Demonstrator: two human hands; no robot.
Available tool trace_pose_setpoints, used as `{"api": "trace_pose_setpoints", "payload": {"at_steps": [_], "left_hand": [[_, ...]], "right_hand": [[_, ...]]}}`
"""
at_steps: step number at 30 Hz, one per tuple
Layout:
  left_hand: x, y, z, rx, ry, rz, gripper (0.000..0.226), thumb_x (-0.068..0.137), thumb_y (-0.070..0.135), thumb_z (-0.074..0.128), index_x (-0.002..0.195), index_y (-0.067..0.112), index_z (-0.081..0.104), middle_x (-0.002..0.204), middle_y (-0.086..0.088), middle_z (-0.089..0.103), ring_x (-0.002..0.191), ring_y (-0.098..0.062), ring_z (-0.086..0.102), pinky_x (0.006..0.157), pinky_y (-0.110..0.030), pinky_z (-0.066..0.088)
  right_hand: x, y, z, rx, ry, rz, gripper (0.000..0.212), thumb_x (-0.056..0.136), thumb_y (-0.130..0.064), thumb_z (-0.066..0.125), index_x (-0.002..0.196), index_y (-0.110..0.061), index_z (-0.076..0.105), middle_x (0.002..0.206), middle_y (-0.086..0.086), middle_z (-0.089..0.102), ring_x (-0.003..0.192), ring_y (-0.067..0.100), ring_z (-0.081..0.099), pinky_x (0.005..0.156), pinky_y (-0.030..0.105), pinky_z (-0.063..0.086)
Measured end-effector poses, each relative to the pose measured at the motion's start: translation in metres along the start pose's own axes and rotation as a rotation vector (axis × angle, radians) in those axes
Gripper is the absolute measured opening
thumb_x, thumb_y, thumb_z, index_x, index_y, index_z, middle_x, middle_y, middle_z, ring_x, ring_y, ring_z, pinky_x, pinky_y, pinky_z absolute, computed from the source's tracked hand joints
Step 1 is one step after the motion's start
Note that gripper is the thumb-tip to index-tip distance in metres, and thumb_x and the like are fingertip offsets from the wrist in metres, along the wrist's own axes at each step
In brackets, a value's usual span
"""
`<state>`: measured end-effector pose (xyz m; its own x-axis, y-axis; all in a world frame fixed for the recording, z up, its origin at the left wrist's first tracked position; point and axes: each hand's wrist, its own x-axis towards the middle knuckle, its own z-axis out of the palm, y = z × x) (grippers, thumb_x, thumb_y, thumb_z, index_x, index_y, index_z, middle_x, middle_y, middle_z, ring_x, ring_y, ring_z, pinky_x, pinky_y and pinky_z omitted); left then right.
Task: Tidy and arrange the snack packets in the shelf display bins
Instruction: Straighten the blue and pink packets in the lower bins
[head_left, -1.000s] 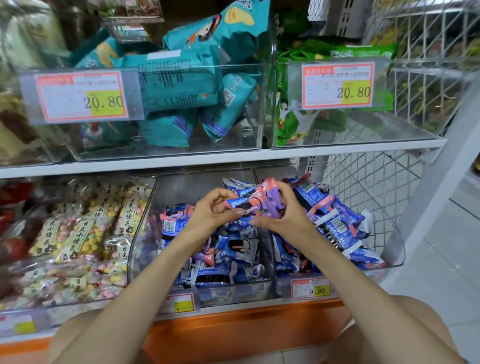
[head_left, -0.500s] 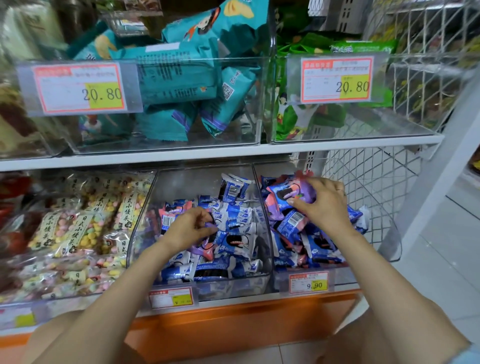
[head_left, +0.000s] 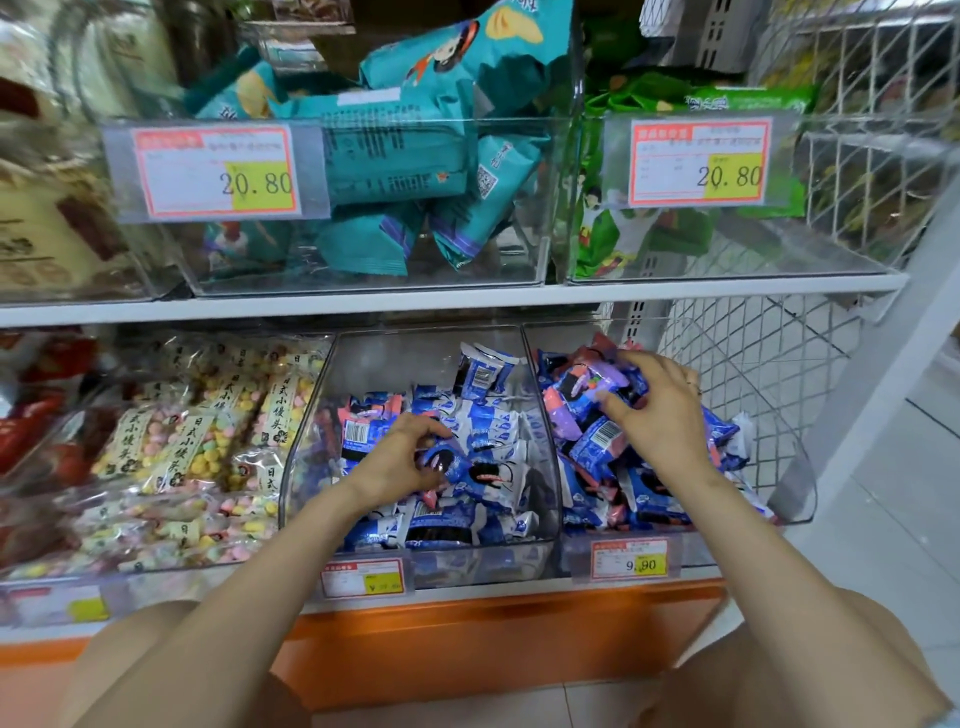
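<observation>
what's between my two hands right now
In the head view, blue-and-white snack packets in the middle bin and the clear bin walls where the two bins meet lie between the left hand and the right hand.
</observation>
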<state>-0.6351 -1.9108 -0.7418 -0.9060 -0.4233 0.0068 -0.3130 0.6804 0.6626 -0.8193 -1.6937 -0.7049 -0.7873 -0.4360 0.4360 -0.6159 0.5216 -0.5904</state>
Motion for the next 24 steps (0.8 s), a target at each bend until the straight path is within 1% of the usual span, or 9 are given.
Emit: {"api": "trace_pose_setpoints", "payload": {"at_steps": [5, 7, 10, 12, 14, 18, 20, 22, 24], "left_hand": [[0.0, 0.007, -0.002, -0.108, 0.118, 0.042, 0.051, 0.074, 0.0, 0.074, 0.114, 0.018, 0.048, 0.117, -0.005, 0.04, 0.106, -0.017, 0.047, 0.097, -0.026, 0.044], [0.0, 0.017, -0.01, -0.284, 0.149, 0.015, 0.053, 0.076, -0.001, 0.072, 0.117, 0.02, 0.044, 0.117, -0.007, 0.043, 0.106, -0.021, 0.053, 0.089, -0.025, 0.049], [-0.003, 0.035, -0.018, -0.577, 0.088, 0.019, 0.063, 0.077, -0.003, 0.069, 0.127, 0.019, 0.036, 0.124, -0.002, 0.048, 0.1, -0.015, 0.06, 0.086, -0.026, 0.052], [-0.003, 0.043, -0.02, -0.683, 0.051, 0.06, 0.067, 0.077, -0.006, 0.068, 0.128, 0.021, 0.032, 0.13, 0.005, 0.044, 0.103, -0.002, 0.06, 0.087, -0.028, 0.053], [-0.003, 0.047, -0.019, -0.753, -0.01, 0.089, 0.067, 0.077, -0.009, 0.065, 0.124, 0.027, 0.033, 0.133, 0.006, 0.04, 0.109, -0.002, 0.057, 0.083, -0.026, 0.053], [-0.002, 0.047, -0.017, -0.813, -0.078, 0.115, 0.068, 0.078, -0.01, 0.063, 0.13, 0.022, 0.031, 0.133, -0.001, 0.045, 0.114, -0.015, 0.059, 0.085, -0.028, 0.053], [0.001, 0.044, -0.019, -0.835, -0.044, 0.086, 0.066, 0.078, 0.0, 0.066, 0.132, 0.017, 0.032, 0.132, -0.003, 0.049, 0.115, -0.017, 0.058, 0.09, -0.03, 0.052], [0.006, 0.038, -0.022, -0.723, 0.058, 0.048, 0.063, 0.077, 0.018, 0.071, 0.13, 0.012, 0.038, 0.131, -0.003, 0.052, 0.114, -0.014, 0.057, 0.097, -0.03, 0.048], [0.014, 0.023, -0.023, -0.385, 0.193, 0.012, 0.06, 0.076, 0.028, 0.073, 0.127, 0.01, 0.045, 0.129, -0.004, 0.053, 0.115, -0.012, 0.053, 0.101, -0.026, 0.041]], "right_hand": [[-0.008, -0.017, -0.001, 0.206, 0.006, -0.08, 0.035, 0.082, -0.009, 0.067, 0.116, -0.017, 0.062, 0.111, 0.003, 0.059, 0.111, 0.02, 0.047, 0.088, 0.022, 0.033], [-0.012, -0.027, 0.001, 0.266, -0.085, -0.187, 0.042, 0.081, -0.004, 0.066, 0.117, -0.024, 0.061, 0.113, -0.003, 0.058, 0.109, 0.013, 0.045, 0.092, 0.023, 0.036], [-0.018, -0.042, 0.005, 0.283, -0.288, -0.357, 0.064, 0.079, 0.005, 0.064, 0.128, -0.033, 0.051, 0.127, -0.013, 0.049, 0.119, 0.004, 0.036, 0.096, 0.001, 0.019], [-0.021, -0.049, 0.013, 0.258, -0.413, -0.426, 0.073, 0.078, 0.005, 0.064, 0.133, -0.037, 0.044, 0.134, -0.017, 0.042, 0.127, 0.004, 0.029, 0.099, 0.003, 0.014], [-0.023, -0.052, 0.023, 0.208, -0.459, -0.475, 0.071, 0.078, -0.001, 0.069, 0.133, -0.039, 0.045, 0.14, -0.015, 0.039, 0.13, 0.004, 0.024, 0.102, 0.008, 0.015], [-0.021, -0.051, 0.03, 0.259, -0.368, -0.462, 0.036, 0.073, -0.014, 0.078, 0.104, -0.024, 0.064, 0.126, -0.013, 0.054, 0.122, 0.007, 0.039, 0.105, 0.037, 0.034], [-0.02, -0.051, 0.026, 0.303, -0.361, -0.41, 0.029, 0.072, -0.018, 0.079, 0.094, -0.023, 0.062, 0.116, -0.014, 0.059, 0.113, 0.007, 0.047, 0.098, 0.039, 0.041], [-0.019, -0.051, 0.02, 0.326, -0.374, -0.324, 0.025, 0.074, -0.019, 0.077, 0.091, -0.022, 0.059, 0.107, -0.006, 0.064, 0.103, 0.012, 0.056, 0.089, 0.038, 0.047], [-0.018, -0.048, 0.016, 0.328, -0.344, -0.255, 0.025, 0.077, -0.018, 0.077, 0.089, -0.018, 0.055, 0.091, -0.001, 0.062, 0.089, 0.018, 0.059, 0.077, 0.034, 0.048]]}}
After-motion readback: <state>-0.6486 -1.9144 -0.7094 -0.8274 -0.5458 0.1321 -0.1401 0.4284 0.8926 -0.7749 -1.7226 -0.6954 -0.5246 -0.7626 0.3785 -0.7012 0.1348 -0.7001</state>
